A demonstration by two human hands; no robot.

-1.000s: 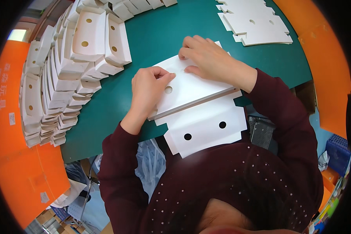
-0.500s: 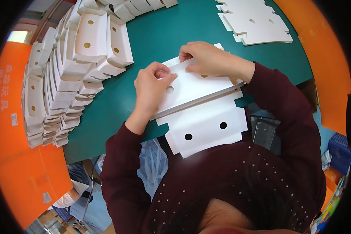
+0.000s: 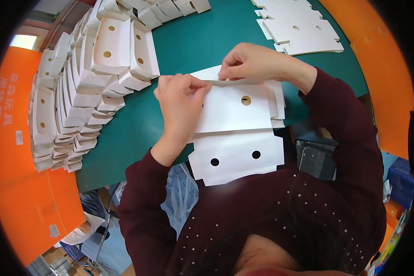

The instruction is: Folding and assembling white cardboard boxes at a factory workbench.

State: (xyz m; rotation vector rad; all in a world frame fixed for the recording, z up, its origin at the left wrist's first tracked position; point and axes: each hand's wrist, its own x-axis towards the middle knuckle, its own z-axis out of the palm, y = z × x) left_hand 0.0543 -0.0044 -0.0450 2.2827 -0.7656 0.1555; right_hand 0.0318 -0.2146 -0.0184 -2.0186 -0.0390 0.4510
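A white cardboard box blank (image 3: 234, 112) with round holes lies in front of me, its far edge folded up into a narrow strip. The fingers of my left hand (image 3: 179, 103) pinch that strip at its left end and hide part of one hole. Farther right, my right hand (image 3: 255, 64) grips the strip with thumb and fingers. Toward my body, a white panel (image 3: 236, 161) with two dark holes reaches past the table edge. Whether it belongs to the same blank, I cannot tell. More white card shows beneath, at the right and far sides.
Folded white boxes (image 3: 110, 46) are piled high along the left of the green table (image 3: 184, 46). Flat white blanks (image 3: 303, 34) lie stacked at the far right. Orange boards (image 3: 14, 184) stand on both sides. A clear plastic bag (image 3: 179, 193) hangs below the table edge.
The held blank has turned level, and its near edge, raised before, now lies lower. My right hand has shifted slightly away and right; my left hand stays near the left end.
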